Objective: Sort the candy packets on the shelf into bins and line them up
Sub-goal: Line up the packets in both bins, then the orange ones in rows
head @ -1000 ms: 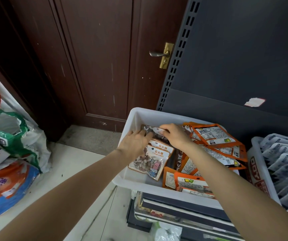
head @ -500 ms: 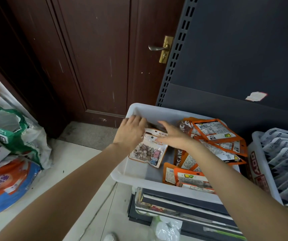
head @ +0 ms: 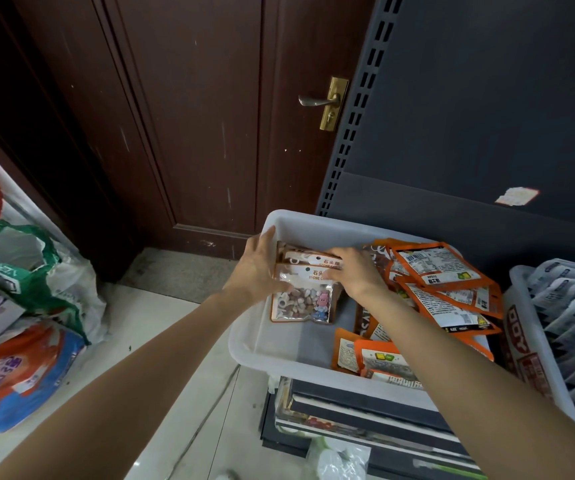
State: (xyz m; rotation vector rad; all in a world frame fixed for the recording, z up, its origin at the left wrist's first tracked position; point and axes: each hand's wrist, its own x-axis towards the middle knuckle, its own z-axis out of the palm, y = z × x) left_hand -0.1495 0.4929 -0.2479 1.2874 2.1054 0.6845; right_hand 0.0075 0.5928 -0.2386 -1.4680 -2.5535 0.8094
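Observation:
A white plastic bin stands on the shelf edge. In its left half lie stone candy packets, clear-fronted with brown borders, stacked one behind another. My left hand presses against their left side, fingers straight. My right hand rests on the tops of the packets, fingers curved over them. Orange packets lie in a loose pile in the bin's right half.
A second white bin with rows of grey-white packets stands at the right. Behind is the dark shelf back panel. A brown door is at the left, and plastic bags lie on the tiled floor.
Both hands have shifted slightly on the stone candy packets, pushing them together; a second packet now shows behind the front one. The view has tilted a little.

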